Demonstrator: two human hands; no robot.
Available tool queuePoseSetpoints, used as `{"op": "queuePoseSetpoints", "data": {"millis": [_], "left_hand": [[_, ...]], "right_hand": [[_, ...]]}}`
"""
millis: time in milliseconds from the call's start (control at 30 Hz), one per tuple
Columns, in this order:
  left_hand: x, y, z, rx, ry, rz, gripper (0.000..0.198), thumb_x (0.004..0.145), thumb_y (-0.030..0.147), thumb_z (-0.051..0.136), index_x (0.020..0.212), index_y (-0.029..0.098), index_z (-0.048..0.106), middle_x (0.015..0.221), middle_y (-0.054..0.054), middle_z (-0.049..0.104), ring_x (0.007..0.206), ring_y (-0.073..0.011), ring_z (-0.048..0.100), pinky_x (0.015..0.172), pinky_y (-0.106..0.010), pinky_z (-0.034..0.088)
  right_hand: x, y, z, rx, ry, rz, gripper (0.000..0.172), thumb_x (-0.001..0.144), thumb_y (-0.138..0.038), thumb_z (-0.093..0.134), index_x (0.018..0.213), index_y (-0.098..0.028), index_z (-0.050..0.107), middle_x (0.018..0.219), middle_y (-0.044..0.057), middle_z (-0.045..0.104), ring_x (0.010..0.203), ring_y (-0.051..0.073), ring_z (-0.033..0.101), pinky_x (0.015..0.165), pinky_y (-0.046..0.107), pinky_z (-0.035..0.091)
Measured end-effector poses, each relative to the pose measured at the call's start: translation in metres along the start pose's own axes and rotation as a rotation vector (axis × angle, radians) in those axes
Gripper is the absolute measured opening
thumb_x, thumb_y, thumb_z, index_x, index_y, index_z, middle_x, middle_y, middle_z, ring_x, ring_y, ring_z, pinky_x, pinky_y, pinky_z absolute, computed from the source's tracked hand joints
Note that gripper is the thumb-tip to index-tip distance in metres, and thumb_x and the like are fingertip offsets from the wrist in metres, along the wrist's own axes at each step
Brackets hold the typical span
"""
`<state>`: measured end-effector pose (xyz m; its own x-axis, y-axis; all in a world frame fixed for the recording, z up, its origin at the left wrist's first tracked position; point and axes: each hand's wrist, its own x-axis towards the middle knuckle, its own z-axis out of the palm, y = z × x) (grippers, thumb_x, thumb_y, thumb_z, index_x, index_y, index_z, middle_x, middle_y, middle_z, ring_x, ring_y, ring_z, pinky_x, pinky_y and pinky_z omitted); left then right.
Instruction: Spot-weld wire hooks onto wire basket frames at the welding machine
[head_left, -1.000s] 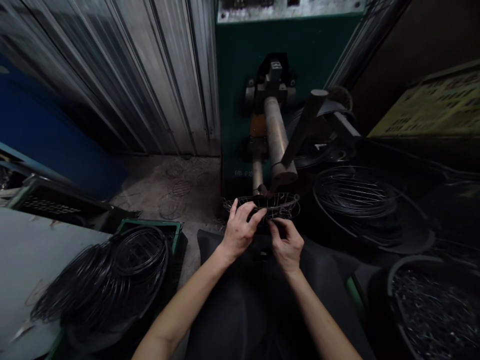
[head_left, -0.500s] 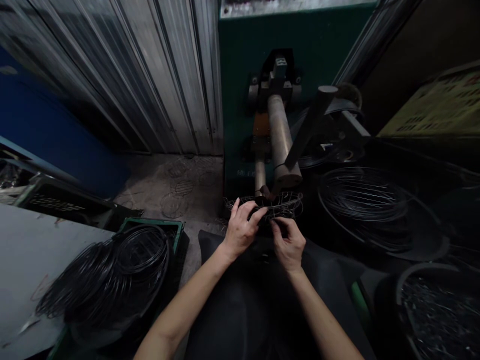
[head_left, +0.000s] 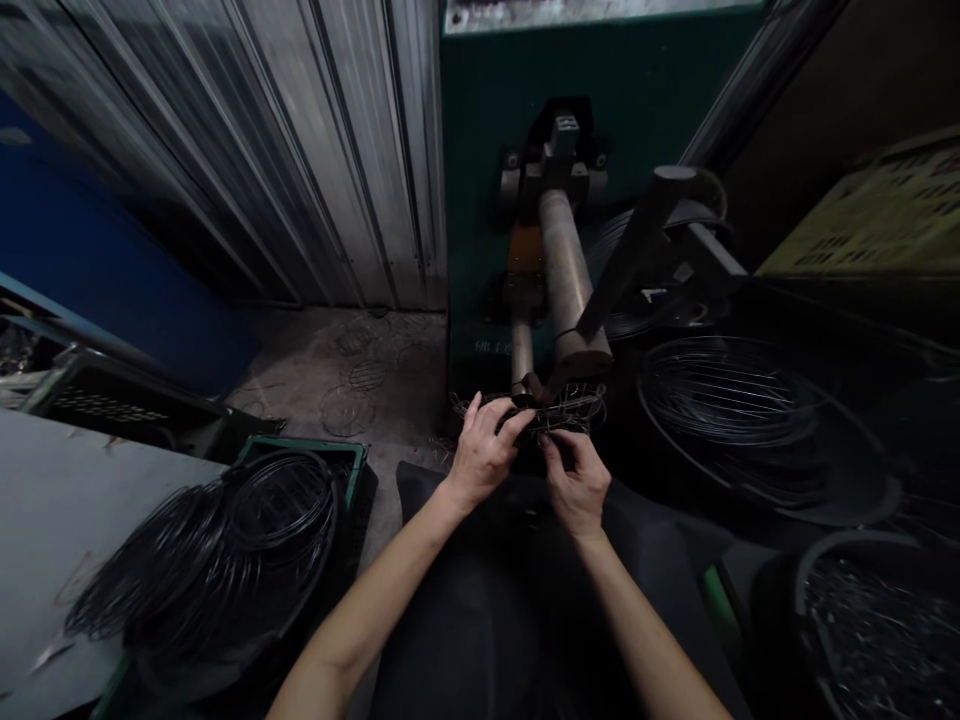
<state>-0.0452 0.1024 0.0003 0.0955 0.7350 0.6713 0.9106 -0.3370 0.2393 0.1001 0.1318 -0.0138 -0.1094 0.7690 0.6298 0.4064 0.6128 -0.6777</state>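
Wire basket [head_left: 581,408] in position at the lower ends of 2 metal arms [head_left: 568,275] on a green spot-welding machine [head_left: 487,110]. The left hand [head_left: 484,458], fingers curved and slightly spread, grips the near rim; the right hand [head_left: 577,482] pinches wire at the near side between thumb and forefinger. At left, wire grids [head_left: 281,505] overfill a green crate [head_left: 315,443].
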Motion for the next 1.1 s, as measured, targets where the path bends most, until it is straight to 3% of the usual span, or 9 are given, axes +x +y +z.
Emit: {"op": "queuePoseSetpoints", "data": {"millis": [500,733,833,933,1100], "left_hand": [[0.008,-0.002,-0.004,-0.01,-0.095,-0.031,0.052,0.075,0.008,0.052,0.124,0.02,0.042,0.113,-0.009,0.054,0.112,-0.0216,0.053,0.107,-0.051,0.034],[0.006,-0.006,-0.005,-0.074,-0.071,0.003,0.053,0.073,0.009,0.056,0.122,0.019,0.039,0.115,-0.01,0.053,0.112,-0.0221,0.052,0.107,-0.052,0.033],[0.004,-0.008,-0.005,-0.14,-0.049,0.016,0.051,0.074,0.011,0.057,0.119,0.022,0.036,0.117,-0.009,0.052,0.113,-0.0209,0.052,0.105,-0.053,0.033],[0.003,-0.008,-0.003,-0.144,-0.046,0.009,0.053,0.073,0.01,0.058,0.118,0.024,0.034,0.118,-0.008,0.051,0.113,-0.0209,0.052,0.104,-0.055,0.033],[0.005,-0.007,-0.003,-0.12,-0.024,0.011,0.054,0.071,0.007,0.058,0.117,0.023,0.035,0.117,-0.008,0.051,0.111,-0.0211,0.053,0.103,-0.056,0.035]], "right_hand": [[0.006,0.0,0.002,-0.002,0.015,-0.007,0.011,0.087,-0.026,0.055,0.088,-0.017,0.061,0.079,0.003,0.063,0.071,0.013,0.059,0.068,0.026,0.049],[0.002,0.004,-0.003,0.015,-0.025,0.01,0.012,0.087,-0.025,0.055,0.095,-0.018,0.061,0.085,0.003,0.064,0.078,0.013,0.061,0.073,0.027,0.05],[-0.003,0.002,-0.011,-0.032,-0.008,0.032,0.021,0.085,-0.03,0.058,0.103,-0.019,0.06,0.096,0.006,0.061,0.074,0.013,0.059,0.065,0.027,0.051],[-0.006,0.0,-0.018,-0.129,0.046,0.057,0.03,0.082,-0.035,0.061,0.107,-0.018,0.06,0.093,0.006,0.057,0.065,0.012,0.053,0.058,0.026,0.048],[0.003,0.001,-0.02,-0.159,-0.121,0.057,0.029,0.084,-0.04,0.057,0.103,-0.02,0.064,0.086,0.005,0.055,0.068,0.014,0.053,0.062,0.028,0.048]]}}
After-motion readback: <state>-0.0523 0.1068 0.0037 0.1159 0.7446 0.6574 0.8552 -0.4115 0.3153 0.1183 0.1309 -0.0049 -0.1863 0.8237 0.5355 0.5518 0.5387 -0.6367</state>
